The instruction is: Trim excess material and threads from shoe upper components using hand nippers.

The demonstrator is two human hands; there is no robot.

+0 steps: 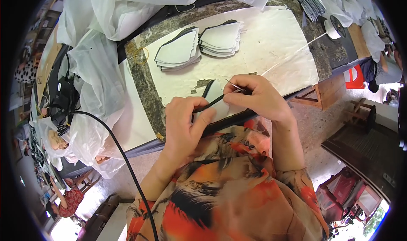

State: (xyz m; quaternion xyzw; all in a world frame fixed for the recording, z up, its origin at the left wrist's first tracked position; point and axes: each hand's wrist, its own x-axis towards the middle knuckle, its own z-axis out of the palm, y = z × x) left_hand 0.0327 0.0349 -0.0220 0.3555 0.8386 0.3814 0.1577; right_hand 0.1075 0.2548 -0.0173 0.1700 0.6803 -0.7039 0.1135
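Observation:
My left hand (186,118) is closed on a white piece with black edging (219,88), near the front edge of the table. The black edge strip stretches from its fingers toward my right hand (258,92). That hand is closed around a small, thin metal tool with a pointed tip (232,84); whether it is a pair of snips or tweezers I cannot tell. Its fingertips meet the black strip, and they hide the exact point of contact. Farther back lie two stacks of similar pieces, the left stack (180,50) and the right stack (221,38), each with black edging.
A worn white sheet (280,33) covers the board (144,82). At the far right a spool (335,28) feeds a white strip onto the sheet. Plastic bags (95,71) crowd the left side, a black cable (123,152) hangs nearby, and a bundle of grey strips (313,7) lies at the back right.

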